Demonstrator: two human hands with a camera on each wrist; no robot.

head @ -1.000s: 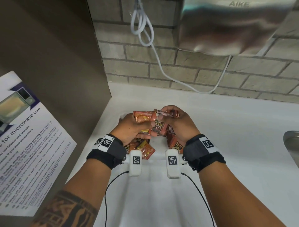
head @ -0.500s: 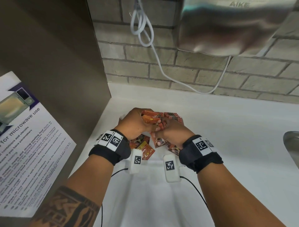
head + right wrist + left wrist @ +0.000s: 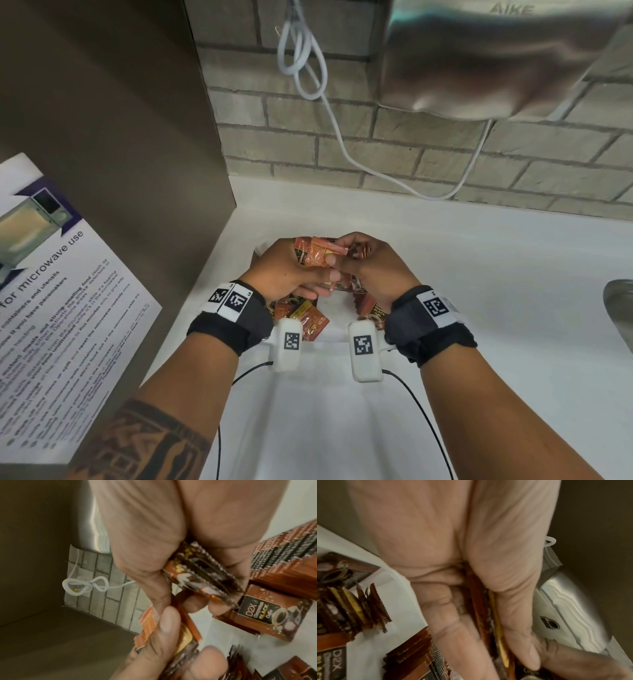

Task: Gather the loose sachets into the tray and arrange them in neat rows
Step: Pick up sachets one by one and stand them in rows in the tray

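Both hands grip sachets, left hand (image 3: 291, 270) meeting right hand (image 3: 373, 267); squaring edges before lowering into the tray (image 3: 322, 339) beneath seems wise.

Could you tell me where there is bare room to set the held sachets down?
Free: white counter between right hand and steel sink rim. Crowded: white tray under left hand, full of orange-brown coffee sachets.

The head view was evenly lit and sharp, bending at its edges; glare streaked the brushed-steel wall dryer (image 3: 496, 58). Both wrist views were dim, warm and blurred, perhaps by motion.
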